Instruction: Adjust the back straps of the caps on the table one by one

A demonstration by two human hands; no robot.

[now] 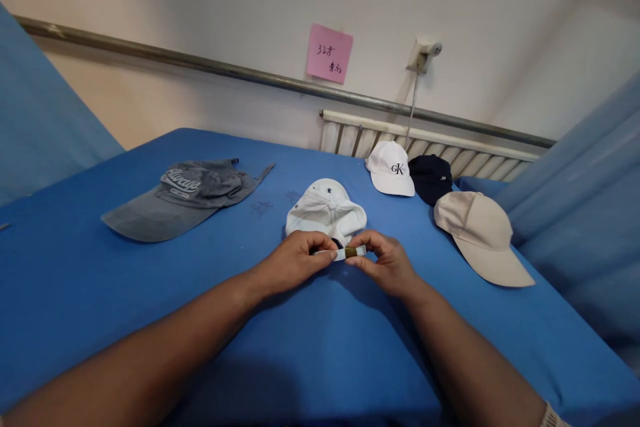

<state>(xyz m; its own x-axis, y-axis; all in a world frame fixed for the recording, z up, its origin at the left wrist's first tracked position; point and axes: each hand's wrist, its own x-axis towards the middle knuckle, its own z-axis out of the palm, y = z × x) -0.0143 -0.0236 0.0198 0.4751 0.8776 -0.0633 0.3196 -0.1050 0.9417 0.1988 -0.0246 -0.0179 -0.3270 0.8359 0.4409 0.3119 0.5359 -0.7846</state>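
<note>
A pale, off-white baseball cap [325, 203] lies on the blue-covered table in front of me, its back strap turned toward me. My left hand [300, 260] pinches the left part of the white strap [340, 255] between thumb and fingers. At the strap's right end, beside a brass-coloured buckle [351, 251], my right hand [383, 260] closes its thumb and fingertips. Both hands are just in front of the cap, close together. My fingers partly cover the strap, and the cap's near edge is hidden behind them.
On the blue cover [200, 320] a grey cap [195, 197] lies at left. To the right are a white cap [390, 167], a dark navy cap [431, 177] and a beige cap [480, 233]. Behind the table are a radiator [347, 137] and a metal rail [225, 69].
</note>
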